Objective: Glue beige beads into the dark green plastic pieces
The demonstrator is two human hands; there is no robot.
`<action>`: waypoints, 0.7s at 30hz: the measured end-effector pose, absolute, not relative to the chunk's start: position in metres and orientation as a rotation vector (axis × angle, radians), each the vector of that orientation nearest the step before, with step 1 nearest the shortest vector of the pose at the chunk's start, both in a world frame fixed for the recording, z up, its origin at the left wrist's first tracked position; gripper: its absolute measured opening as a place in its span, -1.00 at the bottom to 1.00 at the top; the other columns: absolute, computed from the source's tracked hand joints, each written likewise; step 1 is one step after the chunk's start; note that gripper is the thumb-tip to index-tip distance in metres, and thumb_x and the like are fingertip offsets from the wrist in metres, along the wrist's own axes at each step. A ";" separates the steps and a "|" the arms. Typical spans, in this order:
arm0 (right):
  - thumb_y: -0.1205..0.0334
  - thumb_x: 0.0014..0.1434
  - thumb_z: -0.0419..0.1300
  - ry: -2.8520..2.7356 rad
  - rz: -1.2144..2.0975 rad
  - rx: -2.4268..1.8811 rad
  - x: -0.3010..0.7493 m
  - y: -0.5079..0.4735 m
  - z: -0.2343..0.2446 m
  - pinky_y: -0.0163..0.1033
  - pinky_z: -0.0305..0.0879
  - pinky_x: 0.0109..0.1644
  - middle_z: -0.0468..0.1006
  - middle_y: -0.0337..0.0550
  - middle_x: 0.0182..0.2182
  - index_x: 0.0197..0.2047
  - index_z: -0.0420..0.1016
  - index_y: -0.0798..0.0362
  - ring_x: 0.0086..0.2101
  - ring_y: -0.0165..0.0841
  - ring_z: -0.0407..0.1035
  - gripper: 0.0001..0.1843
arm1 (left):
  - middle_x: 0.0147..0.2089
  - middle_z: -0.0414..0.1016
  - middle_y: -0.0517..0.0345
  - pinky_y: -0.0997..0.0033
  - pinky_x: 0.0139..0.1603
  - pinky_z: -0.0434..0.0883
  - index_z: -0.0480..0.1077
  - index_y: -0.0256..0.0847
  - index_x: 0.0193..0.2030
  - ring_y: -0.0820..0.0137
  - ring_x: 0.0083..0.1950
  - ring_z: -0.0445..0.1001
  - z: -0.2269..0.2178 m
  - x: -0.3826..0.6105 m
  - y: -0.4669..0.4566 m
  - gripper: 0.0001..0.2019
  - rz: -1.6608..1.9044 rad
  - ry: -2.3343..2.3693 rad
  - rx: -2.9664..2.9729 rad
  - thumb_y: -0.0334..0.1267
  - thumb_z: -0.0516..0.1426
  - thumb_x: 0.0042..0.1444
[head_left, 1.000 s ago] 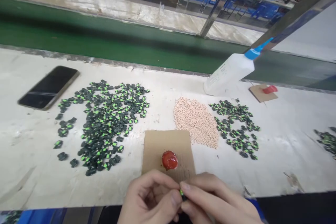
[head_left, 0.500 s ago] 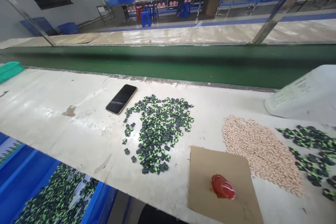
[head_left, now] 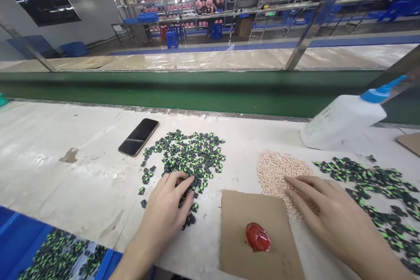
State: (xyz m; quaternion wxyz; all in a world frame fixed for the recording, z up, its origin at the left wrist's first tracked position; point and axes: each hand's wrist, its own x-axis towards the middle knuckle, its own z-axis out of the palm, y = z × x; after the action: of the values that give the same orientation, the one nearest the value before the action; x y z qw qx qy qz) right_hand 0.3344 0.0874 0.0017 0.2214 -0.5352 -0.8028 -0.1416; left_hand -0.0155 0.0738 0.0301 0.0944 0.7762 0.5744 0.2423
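Observation:
My left hand [head_left: 167, 208] rests on the near edge of a heap of small black-and-green parts [head_left: 187, 157], its fingers curled down among them. My right hand [head_left: 331, 214] lies over a heap of tiny beige pellets [head_left: 278, 170], fingers stretched toward them. Between the hands is a brown cardboard piece [head_left: 256, 227] carrying a red blob [head_left: 258, 237]. A second spread of black-and-green parts [head_left: 370, 183] lies to the right of my right hand. Whether either hand has picked anything up is hidden.
A dark phone [head_left: 138, 137] lies left of the heap. A white squeeze bottle with a blue cap [head_left: 344, 120] lies on its side at the right. A blue bin [head_left: 59, 253] with more parts sits below the table edge. A green conveyor belt [head_left: 197, 92] runs behind.
The view swung left and back. Both hands, together near the table edge a second ago and out of view after, now reach onto the parts heap and the pellets.

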 end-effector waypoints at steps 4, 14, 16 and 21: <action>0.10 0.49 -0.03 -2.118 -0.268 -1.479 0.334 0.088 -0.001 -0.06 0.51 -0.35 0.73 0.04 -0.34 -0.29 0.69 0.09 -0.38 -0.13 0.61 -0.48 | -0.17 0.65 -0.05 0.06 -0.17 0.56 0.65 -0.14 -0.13 0.07 -0.16 0.57 0.025 -0.014 0.085 -0.72 0.753 1.656 2.332 -0.34 0.07 0.31; 0.15 0.24 0.20 -1.828 -0.001 -1.583 0.333 0.086 0.012 -0.04 0.58 -0.30 0.76 -0.02 -0.34 -0.38 0.72 -0.05 -0.34 -0.11 0.64 -0.73 | -0.41 0.60 0.20 0.50 -0.43 0.52 0.57 -0.15 -0.17 0.37 -0.42 0.59 0.046 0.001 0.072 -0.76 1.030 1.700 1.878 -0.30 0.05 0.33; 0.17 0.22 0.22 -1.733 0.062 -1.634 0.336 0.080 0.016 -0.06 0.59 -0.32 0.77 -0.01 -0.32 -0.36 0.72 -0.03 -0.34 -0.11 0.65 -0.77 | -0.31 0.64 0.16 0.52 -0.36 0.55 0.60 -0.13 -0.08 0.36 -0.34 0.63 0.050 0.003 0.067 -0.73 1.077 1.678 1.764 -0.23 0.05 0.37; 0.05 0.31 0.28 -1.547 0.367 -1.689 0.337 0.053 0.036 -0.20 0.63 -0.39 0.79 -0.02 -0.34 -0.27 0.75 -0.01 -0.39 -0.18 0.69 -0.74 | -0.26 0.67 0.18 0.61 -0.34 0.57 0.64 -0.02 -0.20 0.36 -0.32 0.64 0.062 0.017 0.053 -0.83 1.073 1.529 1.497 -0.06 0.25 0.24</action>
State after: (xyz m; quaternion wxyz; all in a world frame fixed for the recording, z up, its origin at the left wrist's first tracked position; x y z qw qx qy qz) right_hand 0.3371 0.0530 0.0361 0.3995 -0.6675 -0.6114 0.1452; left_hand 0.0173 0.0533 0.0622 0.3652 0.5820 0.5947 0.4174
